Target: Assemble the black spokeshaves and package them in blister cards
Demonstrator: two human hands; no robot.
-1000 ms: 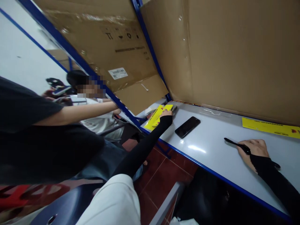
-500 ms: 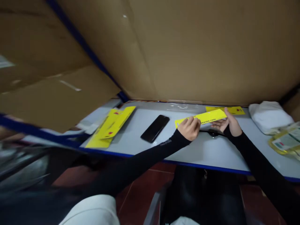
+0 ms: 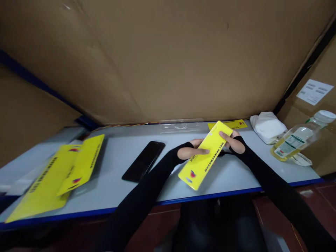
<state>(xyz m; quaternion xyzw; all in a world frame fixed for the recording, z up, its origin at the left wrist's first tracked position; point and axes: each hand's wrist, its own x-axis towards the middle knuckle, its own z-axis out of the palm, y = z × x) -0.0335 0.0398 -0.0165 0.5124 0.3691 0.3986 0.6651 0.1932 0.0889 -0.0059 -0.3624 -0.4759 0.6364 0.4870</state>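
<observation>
Above the table's front half I hold a long yellow sleeve printed "WOODWORKING TOOL" (image 3: pixel 203 159), tilted with its hang-hole end toward me. My left hand (image 3: pixel 193 151) grips its left edge, thumb flat across the printed face and fingers behind. My right hand (image 3: pixel 232 140) is closed on the upper right end, thumb on the front. What the sleeve contains, if anything, cannot be seen. A small dark object (image 3: pixel 223 153) shows just behind it, below my right hand; its kind is unclear.
Yellow printed sleeves (image 3: pixel 44 185) overlap at the table's left. A black phone (image 3: pixel 144 161) lies left of my hands. Another yellow sleeve (image 3: pixel 237 124) and clear plastic packaging (image 3: pixel 180 127) lie at the back. White cloth (image 3: pixel 267 127) and a bottle of yellow liquid (image 3: pixel 291 141) stand right.
The sleeve in my hands has turned from nearly level to a steep slant, its broad face now toward me. My left thumb now lies across it. The view has swung right.
</observation>
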